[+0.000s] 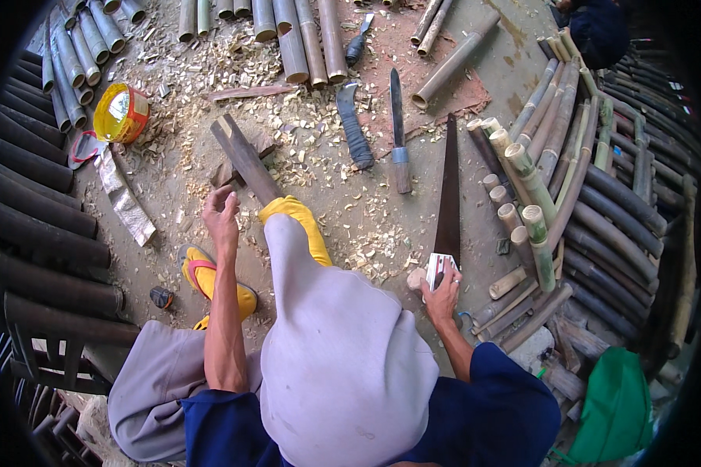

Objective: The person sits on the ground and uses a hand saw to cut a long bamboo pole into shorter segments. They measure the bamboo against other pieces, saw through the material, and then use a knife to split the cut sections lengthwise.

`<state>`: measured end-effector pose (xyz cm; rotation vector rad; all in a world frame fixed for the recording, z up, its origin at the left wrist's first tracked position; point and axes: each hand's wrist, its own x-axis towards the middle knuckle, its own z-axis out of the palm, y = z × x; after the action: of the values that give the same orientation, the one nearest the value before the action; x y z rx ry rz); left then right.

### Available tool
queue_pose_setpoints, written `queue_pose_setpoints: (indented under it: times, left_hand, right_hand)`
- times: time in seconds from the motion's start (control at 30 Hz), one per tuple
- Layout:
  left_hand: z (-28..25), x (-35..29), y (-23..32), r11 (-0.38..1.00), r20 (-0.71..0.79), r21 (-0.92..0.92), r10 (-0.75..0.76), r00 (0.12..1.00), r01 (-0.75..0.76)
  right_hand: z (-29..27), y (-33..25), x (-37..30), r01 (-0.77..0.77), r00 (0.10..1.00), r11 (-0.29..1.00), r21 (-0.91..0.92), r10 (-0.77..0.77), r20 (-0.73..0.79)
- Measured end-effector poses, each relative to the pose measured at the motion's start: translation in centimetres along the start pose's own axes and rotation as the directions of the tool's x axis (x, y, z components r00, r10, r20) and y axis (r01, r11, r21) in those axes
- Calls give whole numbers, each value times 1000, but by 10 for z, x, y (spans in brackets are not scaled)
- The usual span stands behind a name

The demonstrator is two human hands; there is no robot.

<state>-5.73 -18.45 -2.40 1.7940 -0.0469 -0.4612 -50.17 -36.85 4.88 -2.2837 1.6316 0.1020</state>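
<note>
My right hand (442, 293) is closed around the white-and-red handle of a handsaw (449, 194), whose dark tapering blade lies pointing away from me on the ground. On the other side, my left hand (222, 219) is raised with loosely parted fingers and nothing in them. Just beyond it, a brown bamboo piece (245, 159) with a notched far end rests across a wooden block (224, 173). The near end of that bamboo meets my yellow-covered foot (304, 222). A straight knife (398, 132) and a cord-wrapped blade (354, 128) lie between the bamboo and the saw.
Wood chips are scattered over the ground. Cut bamboo poles (549, 140) are stacked to the right, with dark bamboo lengths (39, 226) along the left. A yellow-and-red bucket (136, 117) stands at far left, a chisel (358, 43) lies far off, and a green bag (611, 405) sits near right.
</note>
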Motion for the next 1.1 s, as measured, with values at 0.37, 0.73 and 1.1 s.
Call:
queue_pose_setpoints:
  times: [0.37, 0.73, 1.1]
  left_hand:
    - [4, -4, -5, 1000, 41, 3, 15, 999, -15]
    - [10, -13, -10, 996, 98, 88, 7, 995, -16]
    - [7, -16, -22, 996, 107, 75, -61, 992, 53]
  right_hand:
    - [-44, 51, 20, 100, 994, 988, 120, -95, -47]
    - [-128, -24, 53, 108, 887, 993, 48, -74, -456]
    - [-142, -40, 87, 165, 927, 601, 782, 176, -330]
